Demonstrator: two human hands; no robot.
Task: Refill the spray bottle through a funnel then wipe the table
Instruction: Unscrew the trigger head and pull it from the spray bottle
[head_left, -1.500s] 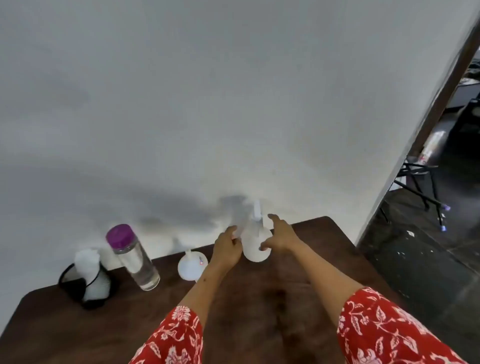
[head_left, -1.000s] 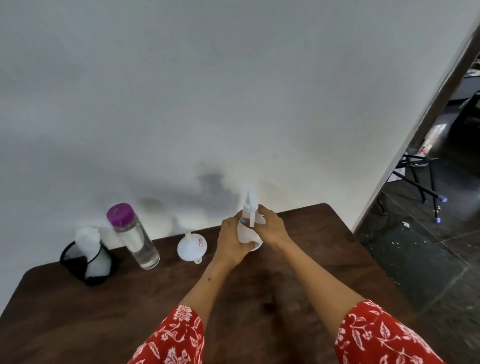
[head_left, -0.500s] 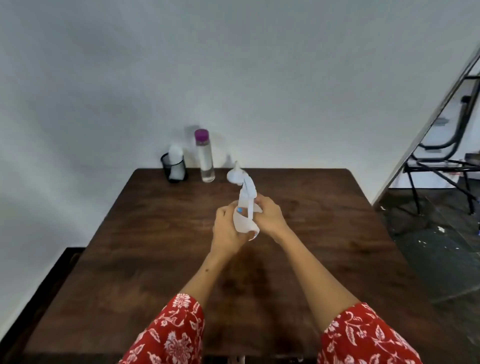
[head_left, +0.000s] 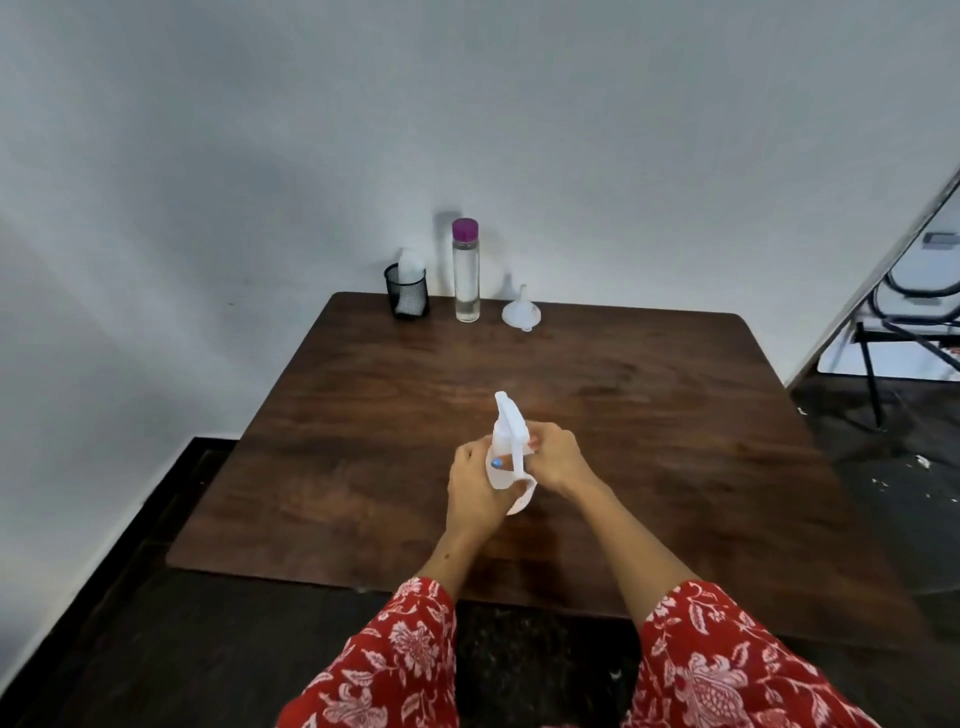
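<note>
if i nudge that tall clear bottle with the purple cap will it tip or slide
The clear bottle is tall on a narrow base, so a push near the cap probably tips it. It looks nearly full, so likely heavy; a low push may slide it on the smooth table.

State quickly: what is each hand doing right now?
Left hand: grips the spray bottle body.
Right hand: grips the bottle's spray head.

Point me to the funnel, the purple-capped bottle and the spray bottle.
funnel (head_left: 521, 313), head view, on its white cone.
purple-capped bottle (head_left: 466, 280), head view, on its clear body.
spray bottle (head_left: 506, 434), head view, on its white sprayer head between the hands.
</note>
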